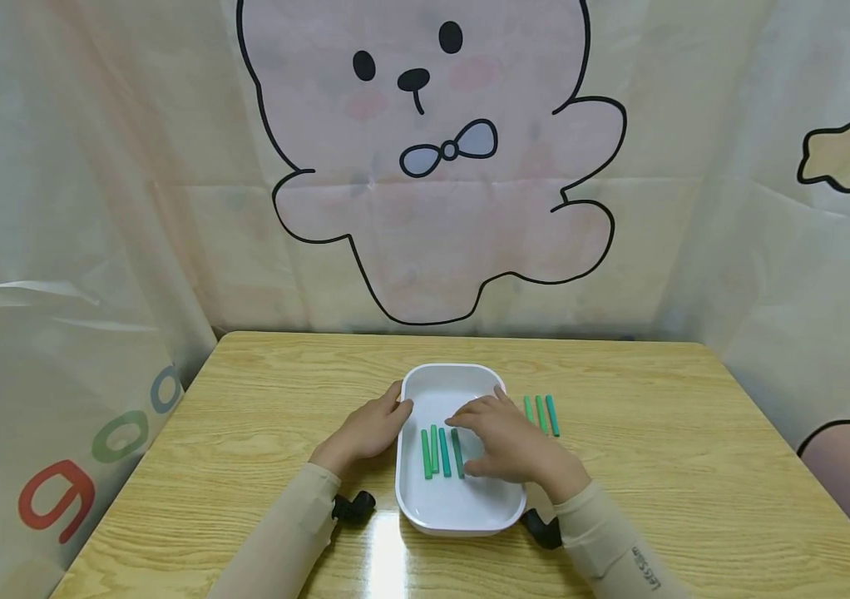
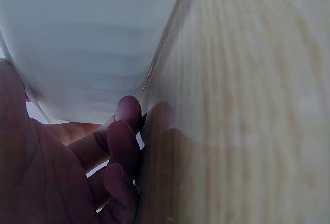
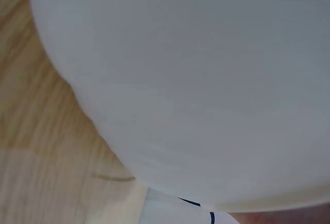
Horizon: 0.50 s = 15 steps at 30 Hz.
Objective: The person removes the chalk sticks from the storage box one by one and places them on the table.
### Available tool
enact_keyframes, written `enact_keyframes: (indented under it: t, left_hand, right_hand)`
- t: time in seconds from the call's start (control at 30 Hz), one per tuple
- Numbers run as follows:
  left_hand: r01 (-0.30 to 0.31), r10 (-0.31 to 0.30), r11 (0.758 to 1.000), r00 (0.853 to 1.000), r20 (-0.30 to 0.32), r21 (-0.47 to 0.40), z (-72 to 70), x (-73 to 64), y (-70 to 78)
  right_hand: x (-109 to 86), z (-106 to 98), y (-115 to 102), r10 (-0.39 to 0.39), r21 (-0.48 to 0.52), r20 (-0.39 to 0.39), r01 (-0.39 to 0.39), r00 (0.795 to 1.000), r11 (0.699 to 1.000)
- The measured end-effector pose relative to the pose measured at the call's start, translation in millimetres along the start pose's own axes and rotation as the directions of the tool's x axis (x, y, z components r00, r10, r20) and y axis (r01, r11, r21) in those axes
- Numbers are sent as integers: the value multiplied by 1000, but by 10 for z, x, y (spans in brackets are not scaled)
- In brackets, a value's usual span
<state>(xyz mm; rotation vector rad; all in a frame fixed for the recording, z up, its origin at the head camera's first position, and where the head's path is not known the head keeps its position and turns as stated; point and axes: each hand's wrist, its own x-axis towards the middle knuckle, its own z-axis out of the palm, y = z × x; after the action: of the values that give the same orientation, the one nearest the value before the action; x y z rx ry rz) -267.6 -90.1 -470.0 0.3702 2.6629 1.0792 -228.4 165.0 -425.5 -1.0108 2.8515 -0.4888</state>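
A white rectangular tray (image 1: pixel 462 509) stands on the table. My left hand (image 1: pixel 368 426) grips its left side, the thumb over the rim and the fingers along the outer wall, as the left wrist view also shows. Several thin green and teal sticks (image 1: pixel 435 449) lie side by side in the tray. The rightmost is a dark green stick (image 1: pixel 457 453). My right hand (image 1: pixel 507 441) is over the tray's right half, thumb and fingers spread apart close to that stick. Whether they touch it I cannot tell. The right wrist view is filled mostly by the tray's outer wall.
Three more sticks (image 1: pixel 541 414), two light green and one teal, lie on the wooden table (image 1: pixel 283 374) just right of the tray. A curtain (image 1: pixel 425 249) with a cartoon bear hangs behind the table's far edge. Black wrist-worn devices (image 1: pixel 354 507) sit beside the tray's near corners.
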Motion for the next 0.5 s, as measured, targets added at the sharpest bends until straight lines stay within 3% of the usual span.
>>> enact_keyframes:
  t: [0.5]
  left_hand:
    - [-7, 7, 1000, 1000, 1, 1, -12, -7, 5]
  right_hand:
    - [31, 103, -31, 20, -101, 20, -18, 1000, 995]
